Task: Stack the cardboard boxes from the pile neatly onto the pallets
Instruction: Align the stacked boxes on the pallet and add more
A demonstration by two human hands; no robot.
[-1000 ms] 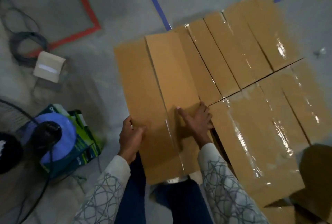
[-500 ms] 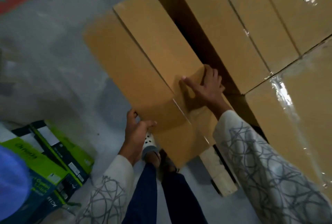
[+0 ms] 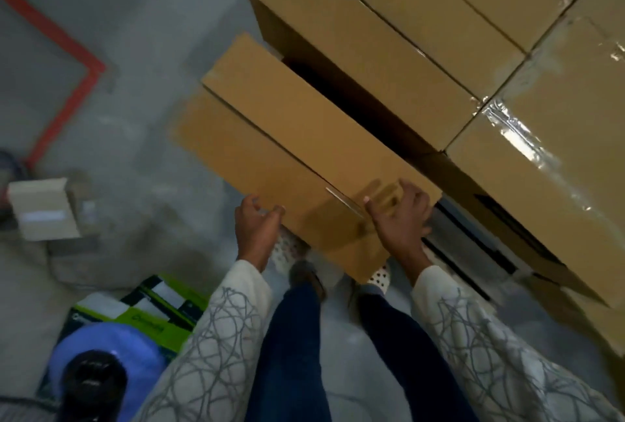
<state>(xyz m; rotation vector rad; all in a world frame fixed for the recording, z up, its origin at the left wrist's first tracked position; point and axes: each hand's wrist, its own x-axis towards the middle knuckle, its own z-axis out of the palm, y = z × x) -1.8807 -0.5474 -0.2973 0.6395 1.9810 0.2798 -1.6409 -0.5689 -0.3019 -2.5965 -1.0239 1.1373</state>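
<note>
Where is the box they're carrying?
Mid-frame in the head view: the box is held at its near end by the left hand and right hand, just left of the taped stack.

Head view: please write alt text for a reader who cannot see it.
A left hand and a right hand grip the near end of a long box, beside a stack of taped boxes. Grey floor with red tape lies to the left.
</note>
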